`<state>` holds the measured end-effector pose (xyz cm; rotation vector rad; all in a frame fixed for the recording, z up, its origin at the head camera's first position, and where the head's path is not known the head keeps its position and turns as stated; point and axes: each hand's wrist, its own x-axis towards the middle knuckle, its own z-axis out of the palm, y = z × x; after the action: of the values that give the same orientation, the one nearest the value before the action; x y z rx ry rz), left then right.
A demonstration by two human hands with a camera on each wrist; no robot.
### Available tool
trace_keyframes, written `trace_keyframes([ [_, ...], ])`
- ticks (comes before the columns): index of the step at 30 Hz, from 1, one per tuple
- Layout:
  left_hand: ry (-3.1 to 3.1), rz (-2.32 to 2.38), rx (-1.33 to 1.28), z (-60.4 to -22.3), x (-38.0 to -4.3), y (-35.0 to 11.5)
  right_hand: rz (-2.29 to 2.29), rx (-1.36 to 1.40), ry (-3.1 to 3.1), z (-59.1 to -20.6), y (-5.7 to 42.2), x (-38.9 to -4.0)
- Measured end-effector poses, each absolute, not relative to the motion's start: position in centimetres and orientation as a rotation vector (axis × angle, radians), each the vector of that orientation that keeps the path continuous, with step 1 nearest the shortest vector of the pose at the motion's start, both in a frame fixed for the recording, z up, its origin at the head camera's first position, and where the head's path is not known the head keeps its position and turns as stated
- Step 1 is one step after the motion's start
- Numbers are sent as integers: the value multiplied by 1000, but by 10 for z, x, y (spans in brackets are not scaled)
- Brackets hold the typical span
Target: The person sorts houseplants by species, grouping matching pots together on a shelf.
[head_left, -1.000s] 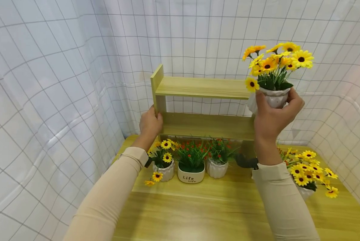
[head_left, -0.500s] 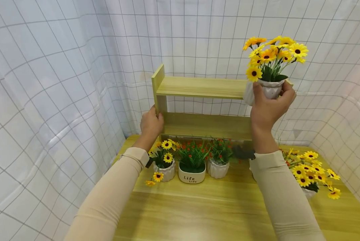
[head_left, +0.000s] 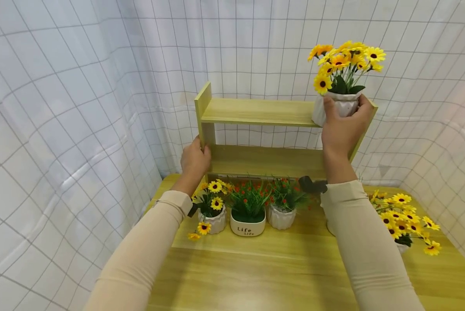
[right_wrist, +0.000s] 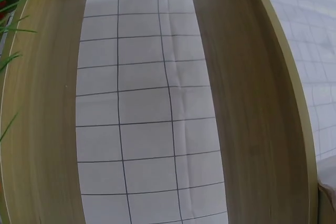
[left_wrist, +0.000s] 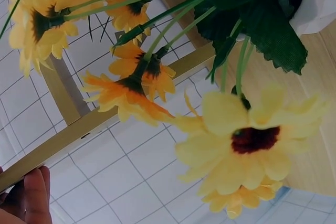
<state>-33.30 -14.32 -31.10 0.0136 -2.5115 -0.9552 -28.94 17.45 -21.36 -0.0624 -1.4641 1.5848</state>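
Observation:
My left hand (head_left: 195, 160) grips the left side panel of a light wooden two-tier shelf (head_left: 259, 111); in the left wrist view its fingers (left_wrist: 35, 195) are at the panel's edge. At the right end of the upper board, my right hand (head_left: 343, 131) holds a white flower pot (head_left: 345, 104) with yellow and orange artificial daisies (head_left: 340, 65). The pot is upright, its base partly hidden by the hand; I cannot tell whether it bears on the board. Both shelf boards (right_wrist: 252, 103) show in the right wrist view.
Below the shelf stand a white pot of yellow daisies (head_left: 212, 221), an oval "Life" planter (head_left: 248, 226) and a red-flowered pot (head_left: 281, 217). More yellow daisies (head_left: 405, 220) are on the table (head_left: 248, 272) at right, partly behind my right forearm. Grid-patterned curtain (head_left: 271, 52) surrounds the table.
My right hand has carried the daisy pot up and to the left, over the right end of the upper board. The left hand keeps its grip on the side panel.

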Motion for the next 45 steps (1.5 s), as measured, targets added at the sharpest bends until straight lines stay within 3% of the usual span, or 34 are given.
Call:
trace_keyframes([
  [22, -2485, -980, 1, -319, -333, -140, 1255, -209, -1915, -209, 203, -313],
  [34, -2476, -961, -3, -313, -332, -141, 1356, -111, -1920, -207, 213, -286],
  [45, -2487, -963, 5, -313, -331, -141, 1150, -85, -1835, -244, 216, -245],
])
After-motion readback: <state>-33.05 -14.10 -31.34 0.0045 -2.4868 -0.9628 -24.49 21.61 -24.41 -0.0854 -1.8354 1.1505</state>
